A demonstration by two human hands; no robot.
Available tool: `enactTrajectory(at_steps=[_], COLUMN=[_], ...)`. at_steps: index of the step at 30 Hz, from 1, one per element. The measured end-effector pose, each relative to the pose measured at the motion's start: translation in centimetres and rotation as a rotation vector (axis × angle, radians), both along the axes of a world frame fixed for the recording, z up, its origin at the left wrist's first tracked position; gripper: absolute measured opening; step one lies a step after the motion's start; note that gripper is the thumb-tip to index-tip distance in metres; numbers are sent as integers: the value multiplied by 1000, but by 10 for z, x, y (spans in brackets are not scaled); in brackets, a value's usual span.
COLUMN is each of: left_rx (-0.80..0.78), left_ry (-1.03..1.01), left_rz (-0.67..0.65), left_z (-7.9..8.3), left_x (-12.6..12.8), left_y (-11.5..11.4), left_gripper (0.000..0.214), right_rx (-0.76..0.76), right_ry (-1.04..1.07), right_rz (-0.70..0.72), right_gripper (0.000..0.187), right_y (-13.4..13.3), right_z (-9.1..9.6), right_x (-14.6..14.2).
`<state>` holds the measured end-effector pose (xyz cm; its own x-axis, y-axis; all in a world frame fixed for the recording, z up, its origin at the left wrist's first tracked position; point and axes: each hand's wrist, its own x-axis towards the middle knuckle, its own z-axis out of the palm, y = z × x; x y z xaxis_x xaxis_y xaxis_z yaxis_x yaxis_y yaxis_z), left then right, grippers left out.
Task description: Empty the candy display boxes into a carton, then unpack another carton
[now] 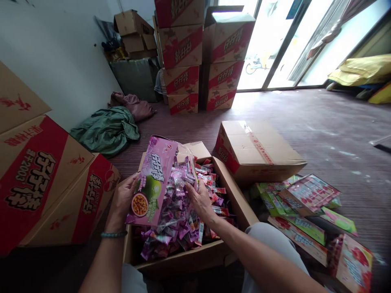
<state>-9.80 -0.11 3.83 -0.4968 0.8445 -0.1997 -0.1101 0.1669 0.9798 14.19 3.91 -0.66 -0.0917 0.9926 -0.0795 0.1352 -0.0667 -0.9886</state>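
Note:
My left hand (126, 199) grips the left edge of a purple candy box (149, 179) printed with a passion fruit and a green fruit. The box is tilted over an open carton (241, 195), which is full of small wrapped candies (214, 179) in purple and red. Purple-wrapped candies (179, 195) show along the box's right side, partly behind clear film. My right hand (200, 199) is closed at that side, its fingers at the film edge among the candies. Exactly what the right fingertips pinch is hard to make out.
A taped carton (262, 146) stands beyond the open one. Several flat candy boxes (311, 193) lie on the floor at right. Large red-striped cartons (45, 175) flank me at left, and stacked cartons (183, 49) rise behind. A green cloth sack (106, 130) lies by the wall.

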Motion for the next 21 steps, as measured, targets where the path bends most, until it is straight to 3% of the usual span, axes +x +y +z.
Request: enactTrajectory(at_steps=[2,5,8,10,13,15,18,21], left_rx=[2,177,238,215,241,265,297,324], left_ry=[-18,-55,122,210,232,249,220,138], left_rz=[-90,-288,-277,-194,-11,175,466,665], left_z=[-5,-6,1,8,12,8,0,-4], left_x=[-5,-7,-3,-3,-15,-31,-57,-71], left_y=[-4,-14,-23,-28,-35,-41,-48,-53], left_gripper=[87,94,116,120,95,82,77,75], right_rx=[-8,11,59,99,234,368,354,216], right_ry=[0,-33,-59,-56,-102,-263,-682,-980], right_rz=[-13,-22,32,156,354,371,340,466], right_gripper=[46,48,49,48,54,59,71,87], right_y=[-1,-1,-2,0,15,34,58,54], right_z=[3,9,16,20,19,10,-18,-55], right_x=[-6,-25,-55,-72,-81,-77,-70,-79])
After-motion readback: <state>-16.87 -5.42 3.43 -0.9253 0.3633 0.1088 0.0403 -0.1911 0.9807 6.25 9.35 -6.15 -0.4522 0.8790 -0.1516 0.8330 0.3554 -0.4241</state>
